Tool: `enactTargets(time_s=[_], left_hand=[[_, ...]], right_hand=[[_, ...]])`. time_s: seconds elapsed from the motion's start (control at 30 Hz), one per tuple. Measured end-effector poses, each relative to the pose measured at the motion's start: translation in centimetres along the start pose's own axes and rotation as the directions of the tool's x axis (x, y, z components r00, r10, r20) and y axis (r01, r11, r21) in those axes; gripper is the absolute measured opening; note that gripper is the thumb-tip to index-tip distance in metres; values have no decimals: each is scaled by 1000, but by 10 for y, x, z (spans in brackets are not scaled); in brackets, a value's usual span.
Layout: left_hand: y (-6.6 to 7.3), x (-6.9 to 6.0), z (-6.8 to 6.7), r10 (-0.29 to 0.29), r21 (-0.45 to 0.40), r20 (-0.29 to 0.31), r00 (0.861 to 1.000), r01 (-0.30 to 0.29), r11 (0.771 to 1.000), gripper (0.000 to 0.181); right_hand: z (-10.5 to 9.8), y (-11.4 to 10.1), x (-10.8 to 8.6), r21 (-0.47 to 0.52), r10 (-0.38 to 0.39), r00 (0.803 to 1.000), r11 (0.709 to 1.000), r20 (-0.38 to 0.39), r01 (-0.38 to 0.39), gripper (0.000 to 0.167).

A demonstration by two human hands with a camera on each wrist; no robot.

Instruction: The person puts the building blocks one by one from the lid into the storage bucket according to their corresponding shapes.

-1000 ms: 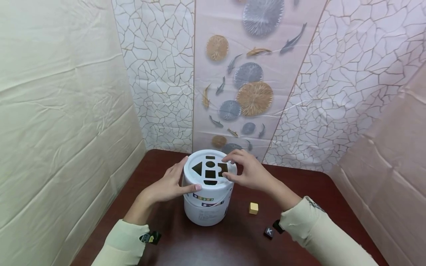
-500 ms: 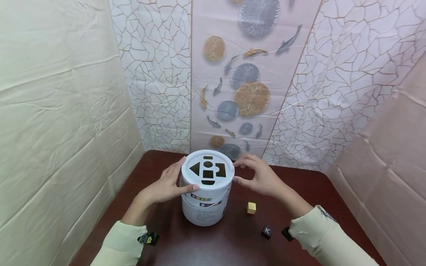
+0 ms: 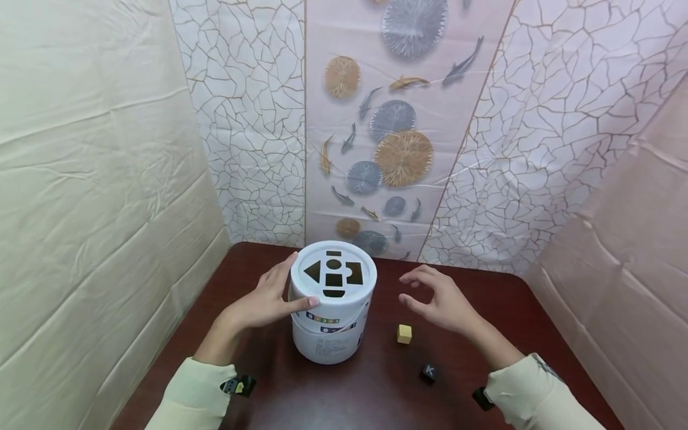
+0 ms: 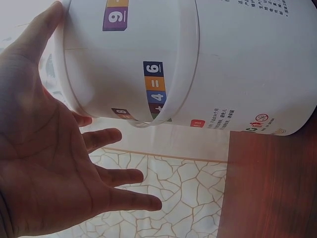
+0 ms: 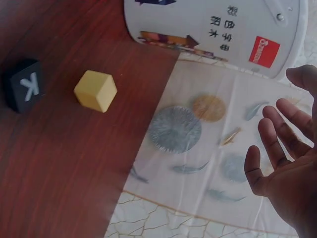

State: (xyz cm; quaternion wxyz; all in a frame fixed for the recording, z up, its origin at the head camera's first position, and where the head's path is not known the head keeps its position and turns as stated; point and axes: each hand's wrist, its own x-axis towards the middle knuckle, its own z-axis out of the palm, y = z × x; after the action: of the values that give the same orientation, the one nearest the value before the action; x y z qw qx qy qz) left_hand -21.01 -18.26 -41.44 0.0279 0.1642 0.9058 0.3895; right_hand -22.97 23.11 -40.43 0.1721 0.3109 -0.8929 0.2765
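Note:
A white bucket (image 3: pixel 328 340) stands upright on the table, its lid (image 3: pixel 312 292) cut with several shaped holes. My left hand (image 3: pixel 263 304) rests against the lid's left rim, thumb at the front and fingers spread along the side; the left wrist view shows the bare palm beside the bucket (image 4: pixel 133 54). To the right of the bucket, my right hand (image 3: pixel 443 301) hovers with loosely bent fingers and holds nothing. Below it on the table lie a yellow cube (image 3: pixel 404 334) and a black cube (image 3: pixel 428 373) marked with a white K.
The dark red-brown table (image 3: pixel 344 400) ends at the back against a patterned cloth wall (image 3: pixel 258 149). Plain cream cloth (image 3: pixel 91 209) hangs along the left side, and another cloth (image 3: pixel 634 239) along the right.
My right hand has drawn away from above the lid to the right, off the bucket. My left hand keeps its place on the rim. The cubes lie where they were.

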Motion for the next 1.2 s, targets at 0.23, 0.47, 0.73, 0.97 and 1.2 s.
enactTargets(time_s=[0.23,0.47,0.73,0.97,1.2], left_hand=[[-2,0,1,18,9,-8,1000,-18,1000,124],[-3,-1,1,14,17,-6,1000,-14,1000,124],[-3,1,-2,8,25,-5,1000,-8,1000,124],[-2,1,-1,-2,17,2,1000,2,1000,124],[-2,2,1,3,29,3,1000,-4,1000,124]], right_hand=[[2,13,-16,-15,24,1000,1000,-5,-24,30],[4,23,-34,-38,43,999,998,-12,-44,30],[5,38,-51,-24,79,997,997,-7,-79,30],[9,48,-70,-33,116,993,993,-27,-117,30],[24,57,-101,-35,142,990,989,-26,-142,29]])
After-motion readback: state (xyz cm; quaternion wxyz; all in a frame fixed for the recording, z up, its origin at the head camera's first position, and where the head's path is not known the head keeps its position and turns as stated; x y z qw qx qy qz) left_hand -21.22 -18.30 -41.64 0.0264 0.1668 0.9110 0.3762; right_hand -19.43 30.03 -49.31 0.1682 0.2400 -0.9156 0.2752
